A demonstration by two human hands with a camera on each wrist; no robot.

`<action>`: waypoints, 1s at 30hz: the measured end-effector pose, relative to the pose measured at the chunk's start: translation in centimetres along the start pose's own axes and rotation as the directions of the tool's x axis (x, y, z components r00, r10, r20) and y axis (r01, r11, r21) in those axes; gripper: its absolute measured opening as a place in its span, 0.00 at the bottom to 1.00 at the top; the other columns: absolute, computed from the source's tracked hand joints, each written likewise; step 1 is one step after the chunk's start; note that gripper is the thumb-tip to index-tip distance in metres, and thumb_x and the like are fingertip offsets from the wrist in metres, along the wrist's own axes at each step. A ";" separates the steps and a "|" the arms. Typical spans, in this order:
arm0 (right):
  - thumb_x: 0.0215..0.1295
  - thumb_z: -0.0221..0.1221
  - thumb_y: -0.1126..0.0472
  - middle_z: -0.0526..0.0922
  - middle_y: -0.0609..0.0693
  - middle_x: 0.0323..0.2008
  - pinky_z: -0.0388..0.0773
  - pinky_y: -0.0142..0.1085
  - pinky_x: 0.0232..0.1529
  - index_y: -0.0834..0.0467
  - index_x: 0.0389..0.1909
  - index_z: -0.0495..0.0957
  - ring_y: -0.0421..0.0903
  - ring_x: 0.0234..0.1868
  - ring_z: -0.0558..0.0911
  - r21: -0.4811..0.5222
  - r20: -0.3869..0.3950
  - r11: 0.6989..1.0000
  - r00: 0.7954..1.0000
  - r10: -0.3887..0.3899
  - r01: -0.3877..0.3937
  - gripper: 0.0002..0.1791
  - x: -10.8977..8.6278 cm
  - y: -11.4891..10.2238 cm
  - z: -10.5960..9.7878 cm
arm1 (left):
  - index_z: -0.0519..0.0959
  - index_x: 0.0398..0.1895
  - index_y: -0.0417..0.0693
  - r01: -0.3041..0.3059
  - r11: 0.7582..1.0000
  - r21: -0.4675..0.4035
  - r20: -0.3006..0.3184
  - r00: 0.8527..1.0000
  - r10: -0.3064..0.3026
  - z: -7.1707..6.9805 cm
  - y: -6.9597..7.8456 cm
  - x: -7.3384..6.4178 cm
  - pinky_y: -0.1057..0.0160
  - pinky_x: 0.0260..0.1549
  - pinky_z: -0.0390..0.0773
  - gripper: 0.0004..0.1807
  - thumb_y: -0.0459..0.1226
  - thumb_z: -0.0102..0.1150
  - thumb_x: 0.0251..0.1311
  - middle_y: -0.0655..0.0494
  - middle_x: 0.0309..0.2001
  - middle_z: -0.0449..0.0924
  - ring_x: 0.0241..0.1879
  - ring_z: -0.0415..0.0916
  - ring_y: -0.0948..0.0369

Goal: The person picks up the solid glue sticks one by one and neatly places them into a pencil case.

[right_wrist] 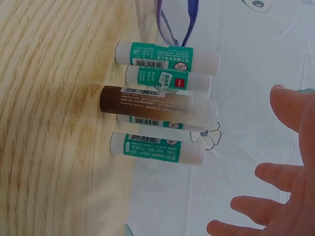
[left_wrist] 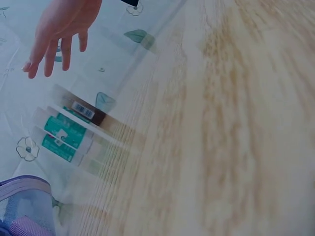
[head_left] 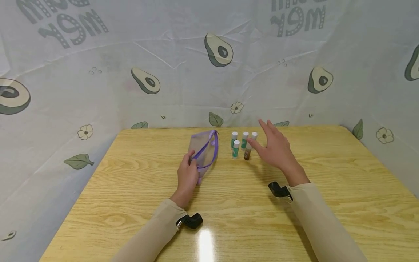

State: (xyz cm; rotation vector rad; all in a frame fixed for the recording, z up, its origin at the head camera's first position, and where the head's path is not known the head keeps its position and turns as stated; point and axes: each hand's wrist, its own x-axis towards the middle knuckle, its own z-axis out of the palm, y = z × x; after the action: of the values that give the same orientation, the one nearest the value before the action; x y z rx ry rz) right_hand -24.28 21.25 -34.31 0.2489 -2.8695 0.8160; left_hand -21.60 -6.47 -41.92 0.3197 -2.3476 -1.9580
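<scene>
My left hand (head_left: pixel 188 174) grips the near left edge of a mesh zip pouch (head_left: pixel 199 142) with purple trim, its mouth gaping to the right. In the left wrist view only a corner of the pouch (left_wrist: pixel 29 211) shows. My right hand (head_left: pixel 275 149) hovers with fingers spread, just right of a group of upright glue sticks, holding nothing. Several are green and white, like the front one (head_left: pixel 235 150); a brown one (head_left: pixel 247 153) stands nearest the right hand. The right wrist view shows the brown glue stick (right_wrist: pixel 147 103) in front of a green one, apart from the fingertips (right_wrist: pixel 278 101).
The wooden table (head_left: pixel 137 203) runs up to a pale curtain (head_left: pixel 183 47) printed with avocados, leaves and flowers. A black wrist camera (head_left: pixel 192 221) sits on the left sleeve, another wrist camera (head_left: pixel 278 190) on the right.
</scene>
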 end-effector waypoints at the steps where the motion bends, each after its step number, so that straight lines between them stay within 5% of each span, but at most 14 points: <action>1: 0.69 0.48 0.33 0.40 0.57 0.80 0.42 0.73 0.67 0.46 0.80 0.42 0.68 0.77 0.47 0.006 -0.001 1.000 1.000 -0.003 0.003 0.46 0.0 0.1 0.0 | 0.66 0.72 0.58 0.003 1.000 -0.001 0.002 1.000 -0.003 0.0 0.0 0.0 0.66 0.15 0.72 0.24 0.43 0.37 0.75 0.53 0.68 0.69 0.17 0.65 0.63; 4: 0.70 0.47 0.34 0.41 0.57 0.80 0.45 0.71 0.69 0.47 0.80 0.42 0.67 0.77 0.47 0.040 -0.001 0.999 1.000 -0.006 0.006 0.45 -0.1 0.4 0.0 | 0.66 0.71 0.58 0.014 1.000 -0.016 0.008 1.000 -0.014 0.0 -0.1 0.0 0.66 0.14 0.71 0.24 0.43 0.37 0.75 0.53 0.67 0.70 0.15 0.63 0.63; 11: 0.72 0.48 0.36 0.41 0.56 0.80 0.48 0.69 0.70 0.48 0.80 0.43 0.66 0.77 0.48 0.075 -0.011 0.997 1.000 -0.010 0.011 0.43 -0.2 0.8 0.1 | 0.70 0.69 0.61 0.058 0.998 -0.010 0.001 0.998 -0.058 0.2 0.0 0.1 0.68 0.12 0.72 0.32 0.31 0.43 0.60 0.56 0.73 0.63 0.32 0.74 0.58; 14: 0.72 0.48 0.37 0.42 0.57 0.80 0.49 0.68 0.69 0.49 0.80 0.44 0.66 0.77 0.49 0.082 -0.020 0.996 1.000 -0.015 0.017 0.43 -0.2 0.8 0.0 | 0.71 0.67 0.61 0.078 0.996 -0.037 0.002 0.997 -0.078 0.3 0.1 0.2 0.68 0.11 0.71 0.34 0.29 0.43 0.56 0.55 0.72 0.63 0.24 0.70 0.58; 18: 0.72 0.48 0.37 0.44 0.57 0.80 0.50 0.68 0.70 0.49 0.79 0.45 0.66 0.77 0.49 0.093 -0.029 0.995 0.999 -0.018 0.021 0.42 -0.1 0.9 0.1 | 0.73 0.66 0.57 0.091 0.993 -0.075 -0.004 0.996 -0.091 0.3 0.3 0.3 0.68 0.10 0.69 0.29 0.32 0.46 0.59 0.55 0.69 0.67 0.15 0.63 0.63; 24: 0.72 0.48 0.36 0.45 0.56 0.80 0.50 0.66 0.71 0.47 0.80 0.44 0.63 0.78 0.49 0.124 -0.023 0.992 1.000 -0.004 0.007 0.42 -0.1 1.0 0.3 | 0.71 0.68 0.60 0.121 0.986 -0.117 0.005 0.993 -0.121 0.2 0.3 0.3 0.68 0.12 0.71 0.27 0.37 0.48 0.65 0.56 0.69 0.67 0.17 0.64 0.64; 30: 0.73 0.45 0.37 0.49 0.56 0.79 0.56 0.65 0.69 0.45 0.80 0.42 0.63 0.77 0.53 0.195 -0.008 0.981 1.000 0.025 -0.023 0.40 0.1 1.6 0.9 | 0.64 0.73 0.62 0.089 0.983 -0.159 0.030 0.996 -0.086 0.0 -0.1 0.4 0.68 0.12 0.70 0.30 0.36 0.45 0.67 0.56 0.73 0.62 0.19 0.67 0.63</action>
State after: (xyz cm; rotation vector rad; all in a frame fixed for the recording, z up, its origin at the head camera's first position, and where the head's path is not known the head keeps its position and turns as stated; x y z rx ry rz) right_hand -24.78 22.12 -35.85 0.2321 -2.7884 1.1016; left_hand -21.98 -6.54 -42.07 0.3975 -2.2068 -2.1850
